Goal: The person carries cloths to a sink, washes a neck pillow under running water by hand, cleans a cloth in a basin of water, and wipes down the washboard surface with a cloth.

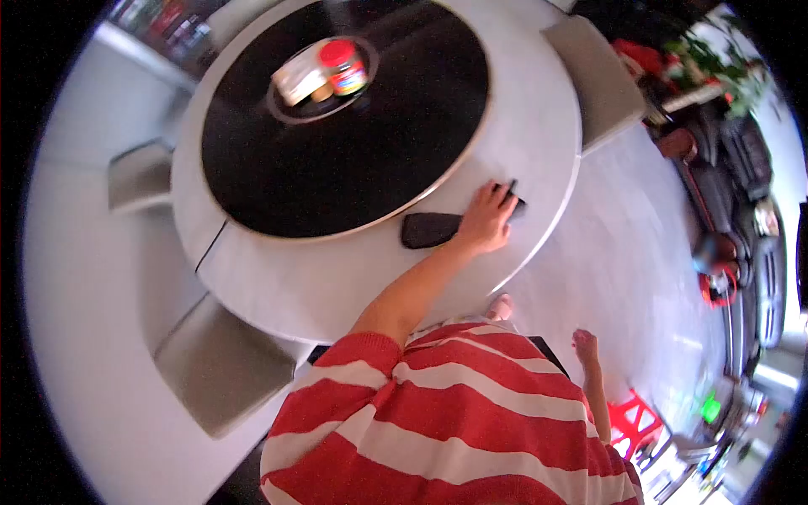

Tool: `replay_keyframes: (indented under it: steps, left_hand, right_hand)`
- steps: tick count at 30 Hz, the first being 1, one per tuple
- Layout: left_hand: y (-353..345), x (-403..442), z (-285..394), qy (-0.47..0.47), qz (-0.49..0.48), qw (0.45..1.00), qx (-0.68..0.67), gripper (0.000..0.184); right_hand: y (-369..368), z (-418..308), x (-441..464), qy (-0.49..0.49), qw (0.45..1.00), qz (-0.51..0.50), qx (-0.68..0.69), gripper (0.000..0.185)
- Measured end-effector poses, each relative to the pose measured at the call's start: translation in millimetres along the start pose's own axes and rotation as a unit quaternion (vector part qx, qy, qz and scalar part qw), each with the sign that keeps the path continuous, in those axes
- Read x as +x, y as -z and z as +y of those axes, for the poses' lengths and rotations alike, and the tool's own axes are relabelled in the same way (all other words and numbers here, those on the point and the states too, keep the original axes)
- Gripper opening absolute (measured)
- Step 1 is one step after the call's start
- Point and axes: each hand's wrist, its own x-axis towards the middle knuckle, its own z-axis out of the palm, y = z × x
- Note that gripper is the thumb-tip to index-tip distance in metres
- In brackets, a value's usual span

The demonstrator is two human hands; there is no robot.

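Note:
My left hand (pixel 486 220) reaches over the near right part of the round white table. Its fingers are closed on a small black object (pixel 512 194) at the tabletop; its exact kind is hard to make out. Just left of the wrist lies a dark, flat, rounded case or pouch (pixel 427 230). My right hand (pixel 584 343) hangs low at my side, away from the table. Its fingers look loosely apart, with nothing visible in them, though they are small and blurred here.
A large black turntable (pixel 337 177) covers the table's middle. On it, a tray (pixel 370 80) carries a red-lidded jar (pixel 341 66) and a pale packet (pixel 299 76). Chairs (pixel 223 366) surround the white table (pixel 286 286). A red stool (pixel 633 423) and dark sofa (pixel 711 189) are to the right.

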Motion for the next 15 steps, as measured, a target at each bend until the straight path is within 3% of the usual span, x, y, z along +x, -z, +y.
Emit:
replay_keyframes:
  steps: [2,3,4,6,7,8,9,12,13,15]
  left_hand:
    - [-18.6,12.7,6.6,-0.035,0.041,0.998,-0.038,0.049]
    - [-5.3,5.7,-5.2,-0.025,-0.026,0.999,0.007,0.045]
    - [-1.8,15.7,-5.0,-0.019,-0.041,0.999,0.026,0.044]
    - [-31.5,28.3,-32.1,0.038,0.042,0.993,0.103,0.050]
    - [-41.9,25.9,-50.5,0.106,0.030,0.987,0.116,0.051]
    - [-24.6,27.3,-55.6,0.179,-0.028,0.979,0.094,0.050]
    - [-28.9,29.4,-63.9,0.205,-0.028,0.976,0.066,0.050]
    - [-55.7,27.1,-105.5,0.218,0.052,0.968,-0.110,0.048]
    - [-22.6,45.1,-51.3,0.301,-0.039,0.950,0.071,0.050]
    - [-27.7,27.8,-70.2,0.363,-0.047,0.918,0.155,0.061]
  right_hand:
    - [15.8,-5.2,-20.4,0.026,0.993,0.077,-0.082,0.033]
    - [-31.8,-0.8,-19.5,0.023,0.999,0.039,-0.025,0.032]
    - [-18.3,-11.9,-31.5,0.023,0.998,0.051,-0.008,0.031]
    - [1.2,17.1,-22.7,0.026,0.995,0.100,-0.011,0.030]
    - [-2.2,36.2,-18.9,0.022,0.995,0.086,-0.035,0.029]
    - [-14.5,53.3,-18.5,0.014,0.996,0.070,-0.048,0.029]
    - [-8.1,74.6,-24.9,-0.002,0.996,0.063,-0.068,0.029]
    - [17.4,120.5,-21.4,-0.064,0.991,0.096,-0.064,0.026]
    - [26.7,136.8,-20.5,-0.107,0.989,0.090,-0.052,0.026]
    - [59.3,139.3,-45.4,-0.133,0.983,0.129,-0.021,0.020]
